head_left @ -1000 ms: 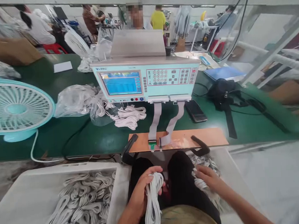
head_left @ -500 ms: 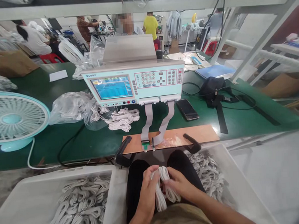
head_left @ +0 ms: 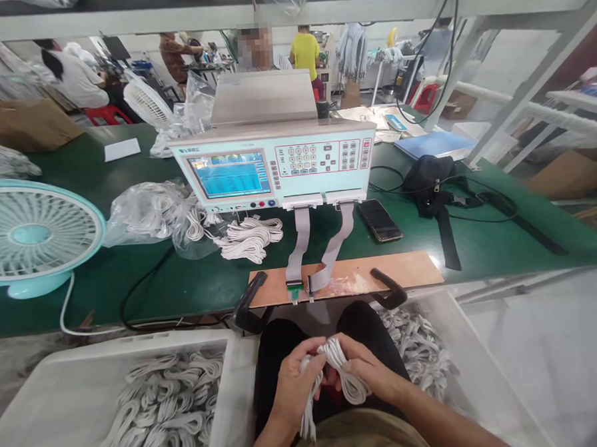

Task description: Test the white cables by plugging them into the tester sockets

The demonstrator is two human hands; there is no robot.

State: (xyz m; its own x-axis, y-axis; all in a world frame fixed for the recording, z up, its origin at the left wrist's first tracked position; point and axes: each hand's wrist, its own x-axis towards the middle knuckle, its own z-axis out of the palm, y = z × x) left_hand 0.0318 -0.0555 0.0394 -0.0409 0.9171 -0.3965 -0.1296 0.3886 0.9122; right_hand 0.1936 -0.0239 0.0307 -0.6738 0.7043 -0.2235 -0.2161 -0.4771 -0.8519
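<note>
Over my lap, my left hand [head_left: 297, 378] is closed around a white cable bundle [head_left: 308, 410], whose loops hang down below the palm. My right hand [head_left: 369, 366] grips another white looped cable bundle [head_left: 354, 386], tilted down to the right. The fingertips of both hands meet near the top of the loops. I cannot tell whether the two bundles are joined. Ahead of the hands, two grey ribbon cables [head_left: 300, 247] run from a tester with a screen [head_left: 233, 175] to small connectors [head_left: 295, 292] on a copper-coloured board [head_left: 351, 274].
White bins with cable bundles stand at left [head_left: 235, 360] and right [head_left: 477, 341]. Black clamps [head_left: 250, 303] grip the board at the table edge. On the green table are a fan [head_left: 31, 231], bagged cables [head_left: 147, 208], loose cables [head_left: 252, 238], a phone [head_left: 380, 220] and a black bag [head_left: 429, 180].
The two cable bundles have moved apart at their lower ends. The left one hangs lower and the right one has swung right. The whole view has shifted slightly.
</note>
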